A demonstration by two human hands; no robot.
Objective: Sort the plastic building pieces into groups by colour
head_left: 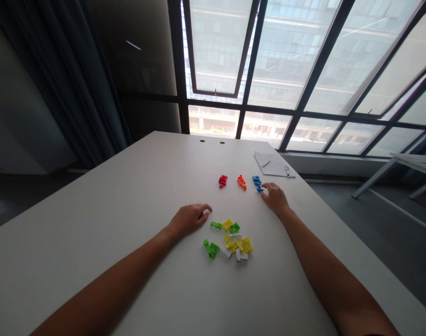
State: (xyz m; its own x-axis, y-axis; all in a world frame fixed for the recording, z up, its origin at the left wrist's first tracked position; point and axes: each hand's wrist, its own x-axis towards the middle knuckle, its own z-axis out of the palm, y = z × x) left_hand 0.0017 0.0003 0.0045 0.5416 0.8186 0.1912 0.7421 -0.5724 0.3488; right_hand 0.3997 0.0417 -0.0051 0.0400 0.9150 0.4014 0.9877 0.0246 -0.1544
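Note:
Three small groups of plastic pieces lie in a row on the white table (pixel 94 224): red pieces (pixel 222 181), orange pieces (pixel 241 182) and blue pieces (pixel 257 183). My right hand (pixel 275 198) rests just right of the blue pieces, its fingertips touching a blue piece (pixel 260 189). My left hand (pixel 191 218) lies on the table with fingers loosely curled, nothing visible in it, just left of a green piece (pixel 216 225). A mixed pile of green, yellow and white pieces (pixel 233 242) sits between my forearms.
A sheet of paper (pixel 273 164) with a pen (pixel 287 171) lies at the table's far right. Two small holes (pixel 212 141) mark the far edge. Large windows rise behind, a dark curtain hangs at left, and another table (pixel 408 163) stands at right.

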